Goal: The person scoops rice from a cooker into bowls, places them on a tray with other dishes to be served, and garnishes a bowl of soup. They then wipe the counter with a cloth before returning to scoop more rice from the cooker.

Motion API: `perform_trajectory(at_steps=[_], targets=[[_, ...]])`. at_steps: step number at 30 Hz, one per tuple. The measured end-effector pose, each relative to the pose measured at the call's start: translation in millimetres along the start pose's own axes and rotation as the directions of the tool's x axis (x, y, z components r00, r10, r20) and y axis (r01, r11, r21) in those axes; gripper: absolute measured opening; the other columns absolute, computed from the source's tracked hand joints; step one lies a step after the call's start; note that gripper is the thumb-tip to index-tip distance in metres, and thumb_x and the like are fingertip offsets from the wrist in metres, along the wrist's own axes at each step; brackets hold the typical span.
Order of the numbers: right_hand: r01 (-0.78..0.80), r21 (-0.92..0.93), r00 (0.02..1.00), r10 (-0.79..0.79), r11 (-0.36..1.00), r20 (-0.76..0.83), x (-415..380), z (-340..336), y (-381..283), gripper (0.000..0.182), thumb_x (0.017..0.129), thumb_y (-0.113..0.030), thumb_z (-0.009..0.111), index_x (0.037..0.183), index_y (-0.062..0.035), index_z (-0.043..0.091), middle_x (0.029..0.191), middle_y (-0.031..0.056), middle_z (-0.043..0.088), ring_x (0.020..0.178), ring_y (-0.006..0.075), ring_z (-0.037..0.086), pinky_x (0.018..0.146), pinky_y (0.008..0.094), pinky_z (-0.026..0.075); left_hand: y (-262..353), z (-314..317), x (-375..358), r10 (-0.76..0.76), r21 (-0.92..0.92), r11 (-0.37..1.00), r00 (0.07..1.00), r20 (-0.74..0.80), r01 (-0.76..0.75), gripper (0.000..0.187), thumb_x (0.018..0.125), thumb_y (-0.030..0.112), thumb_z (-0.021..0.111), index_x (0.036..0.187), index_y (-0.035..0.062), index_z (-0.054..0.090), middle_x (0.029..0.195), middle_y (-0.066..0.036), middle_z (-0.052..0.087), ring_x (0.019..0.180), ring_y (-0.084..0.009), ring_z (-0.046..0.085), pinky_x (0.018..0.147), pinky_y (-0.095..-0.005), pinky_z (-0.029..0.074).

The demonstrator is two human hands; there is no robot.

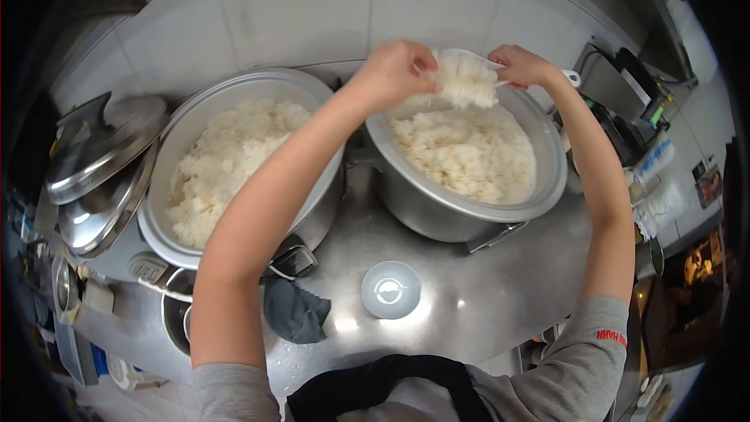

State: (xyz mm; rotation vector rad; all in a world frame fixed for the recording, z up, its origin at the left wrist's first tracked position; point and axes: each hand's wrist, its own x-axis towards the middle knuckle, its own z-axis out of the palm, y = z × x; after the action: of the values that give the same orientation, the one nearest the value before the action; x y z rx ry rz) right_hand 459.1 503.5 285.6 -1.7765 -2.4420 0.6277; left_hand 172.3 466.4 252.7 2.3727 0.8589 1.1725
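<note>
Above the right pot (437, 207), my right hand (523, 66) grips a white paddle (573, 78) by its handle. A clump of white rice (467, 82), blurred by motion, lies at the paddle. My left hand (400, 70) is at the left side of this clump, its fingers curled; what they hold, if anything, is not clear. Below both hands, the right pot holds cooked rice (476, 148). A second pot (168, 242), also with rice (226, 160), stands to the left, partly hidden by my left forearm.
A light bowl (391, 290) and a dark cloth (295, 311) lie on the steel counter (461, 297). Metal lids (105, 148) lean at the far left, near a metal container (176, 312). The tiled wall (297, 8) rises behind the pots.
</note>
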Motion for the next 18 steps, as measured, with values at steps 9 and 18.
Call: perform_trajectory(at_steps=[9,18], targets=[[-0.239,-0.718,0.862,-0.198,0.654,-0.466,-94.5,117.4,24.9,0.021,0.077,-0.003,0.051,0.098,-0.0015,0.050,0.074,0.0153,0.063,0.068,0.0306,0.065,0.055,0.0412,0.052,16.4,29.5,-10.6,-0.158,0.135,0.980,0.984,0.079,0.146,0.019,0.067,0.016,0.072,0.079,0.0022,0.066,0.076,-0.012,0.064,0.077,-0.0259,0.062,0.066,-0.0357,0.049],[-0.172,-0.785,0.923,-0.181,0.595,-0.339,-98.9,114.7,5.2,0.024,0.077,-0.003,0.051,0.100,-0.0035,0.051,0.074,0.0171,0.063,0.069,0.0351,0.063,0.061,0.0437,0.051,16.2,-72.1,-91.3,-0.156,0.204,0.962,0.977,-0.143,0.184,0.017,0.073,0.016,0.069,0.079,0.0015,0.064,0.070,-0.008,0.062,0.065,-0.0183,0.057,0.060,-0.0304,0.045]])
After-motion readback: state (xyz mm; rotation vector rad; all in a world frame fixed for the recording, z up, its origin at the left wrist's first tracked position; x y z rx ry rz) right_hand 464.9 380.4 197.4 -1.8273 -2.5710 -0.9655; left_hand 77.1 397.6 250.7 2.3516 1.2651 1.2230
